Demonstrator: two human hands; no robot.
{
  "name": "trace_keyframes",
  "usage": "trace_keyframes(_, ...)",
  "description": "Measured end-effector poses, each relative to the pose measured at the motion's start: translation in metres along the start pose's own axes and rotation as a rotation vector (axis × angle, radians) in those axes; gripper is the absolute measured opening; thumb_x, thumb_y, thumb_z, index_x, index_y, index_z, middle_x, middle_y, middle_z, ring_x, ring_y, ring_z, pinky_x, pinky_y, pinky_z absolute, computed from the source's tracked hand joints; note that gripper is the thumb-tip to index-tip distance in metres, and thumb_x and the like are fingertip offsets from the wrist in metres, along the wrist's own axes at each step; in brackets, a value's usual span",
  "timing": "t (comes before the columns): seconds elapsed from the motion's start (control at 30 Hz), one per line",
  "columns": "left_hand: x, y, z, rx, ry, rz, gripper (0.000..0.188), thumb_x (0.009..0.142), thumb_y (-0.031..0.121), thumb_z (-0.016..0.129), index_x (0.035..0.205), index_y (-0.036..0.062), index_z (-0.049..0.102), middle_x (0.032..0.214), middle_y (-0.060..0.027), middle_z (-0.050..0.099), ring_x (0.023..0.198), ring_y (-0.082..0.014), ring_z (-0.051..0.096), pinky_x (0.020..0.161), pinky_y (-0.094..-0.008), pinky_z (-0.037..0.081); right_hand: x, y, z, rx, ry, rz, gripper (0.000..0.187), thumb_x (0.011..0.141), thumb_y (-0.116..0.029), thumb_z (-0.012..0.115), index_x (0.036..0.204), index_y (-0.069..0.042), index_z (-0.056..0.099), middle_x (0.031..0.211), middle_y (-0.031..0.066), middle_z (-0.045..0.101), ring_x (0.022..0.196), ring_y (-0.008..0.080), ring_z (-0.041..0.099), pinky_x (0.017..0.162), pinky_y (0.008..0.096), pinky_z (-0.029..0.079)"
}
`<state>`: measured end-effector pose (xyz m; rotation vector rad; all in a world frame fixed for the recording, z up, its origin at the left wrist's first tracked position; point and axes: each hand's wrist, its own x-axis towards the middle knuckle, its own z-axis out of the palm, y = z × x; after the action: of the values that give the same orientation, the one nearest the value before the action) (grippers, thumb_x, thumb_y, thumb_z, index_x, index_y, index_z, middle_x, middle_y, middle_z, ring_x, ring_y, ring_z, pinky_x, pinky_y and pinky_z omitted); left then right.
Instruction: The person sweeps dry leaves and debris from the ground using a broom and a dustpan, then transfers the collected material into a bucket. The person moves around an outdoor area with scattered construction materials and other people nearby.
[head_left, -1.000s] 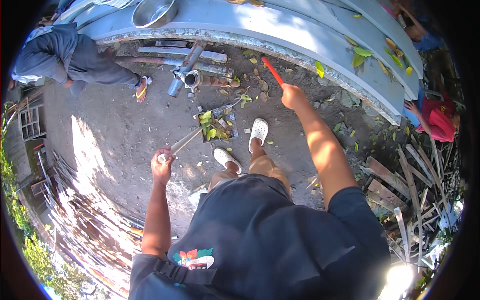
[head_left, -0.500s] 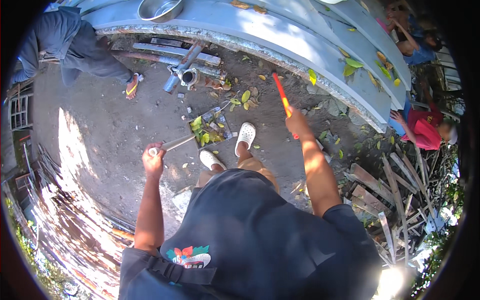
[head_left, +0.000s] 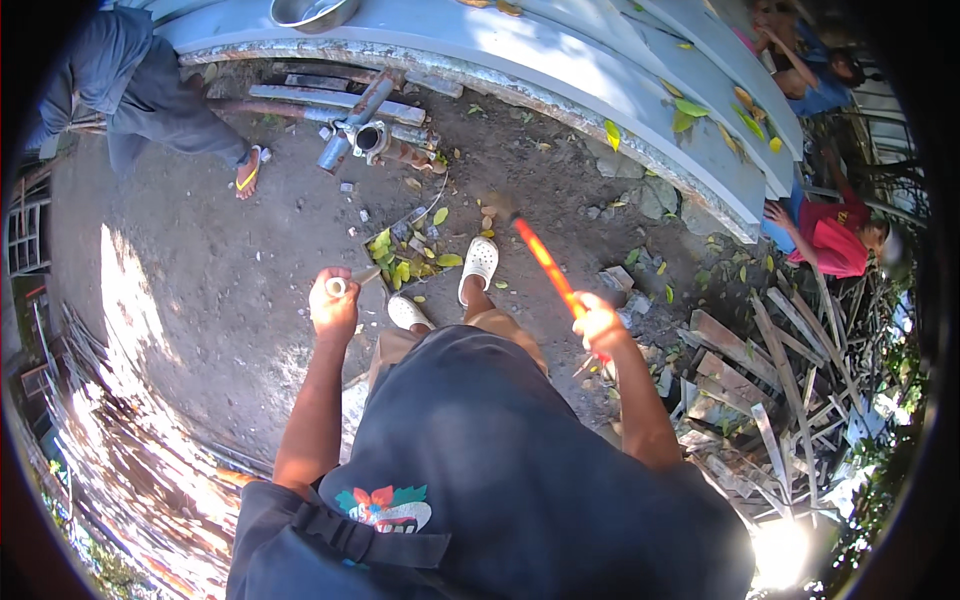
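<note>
My left hand (head_left: 334,308) is closed around the pale tube handle (head_left: 368,274) of a dustpan (head_left: 428,269). Green and yellow leaves (head_left: 402,271) lie in the pan, which rests on the dirt by my white clogs (head_left: 480,258). In my right hand (head_left: 600,328) is the red-orange stick of a broom (head_left: 546,260), tilted down and away. Its dark head, blurred, is at the ground near a few loose leaves (head_left: 488,215), to the right of the pan.
Rusty pipes with a clamp (head_left: 368,138) lie ahead. Grey sheets (head_left: 560,70) with a metal basin (head_left: 314,12) curve across the far side. Scrap wood (head_left: 740,350) is piled right, sticks (head_left: 130,440) left. A person (head_left: 170,100) stands far left; others (head_left: 835,240) are at right.
The broom head has swept nearer to my feet and the pan, and my right hand has come closer to me. My left hand has shifted slightly right, tilting the dustpan handle more upright.
</note>
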<state>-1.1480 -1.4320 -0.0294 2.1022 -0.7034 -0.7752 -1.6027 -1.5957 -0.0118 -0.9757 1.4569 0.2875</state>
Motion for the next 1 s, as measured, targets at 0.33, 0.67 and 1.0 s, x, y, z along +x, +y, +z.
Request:
trace_keyframes(0.33, -0.016, 0.017, -0.026, 0.078, -0.176, 0.174, 0.013, 0.084, 0.007, 0.068, 0.093, 0.0072, 0.058, 0.080, -0.0022, 0.060, 0.075, -0.0125, 0.059, 0.071, -0.0294, 0.049, 0.044, 0.067, 0.196, 0.025, 0.127, -0.111, 0.046, 0.085, -0.009, 0.065, 0.130, -0.007, 0.057, 0.072, 0.0052, 0.062, 0.053, 0.0153, 0.058, 0.043, 0.0335, 0.045)
trace_keyframes(0.67, -0.018, -0.059, -0.119, -0.147, -0.256, 0.131, 0.013, 0.083, 0.001, 0.066, 0.095, 0.0055, 0.064, 0.090, -0.0018, 0.066, 0.083, -0.0105, 0.062, 0.075, -0.0280, 0.050, -0.113, 0.080, 0.211, 0.485, 0.169, 0.140, 0.058, 0.086, -0.002, 0.060, 0.142, -0.010, 0.049, 0.070, 0.0023, 0.059, 0.051, 0.0122, 0.052, 0.039, 0.0321, 0.039)
trace_keyframes(1.0, 0.003, -0.040, -0.152, 0.158, -0.376, 0.241, 0.012, 0.082, 0.008, 0.070, 0.093, 0.0063, 0.066, 0.088, -0.0086, 0.070, 0.084, -0.0194, 0.067, 0.077, -0.0330, 0.052, -0.025, 0.110, 0.379, 0.246, 0.284, 0.000, 0.049, 0.086, -0.003, 0.060, 0.135, -0.006, 0.054, 0.071, 0.0061, 0.061, 0.048, 0.0164, 0.055, 0.043, 0.0340, 0.045)
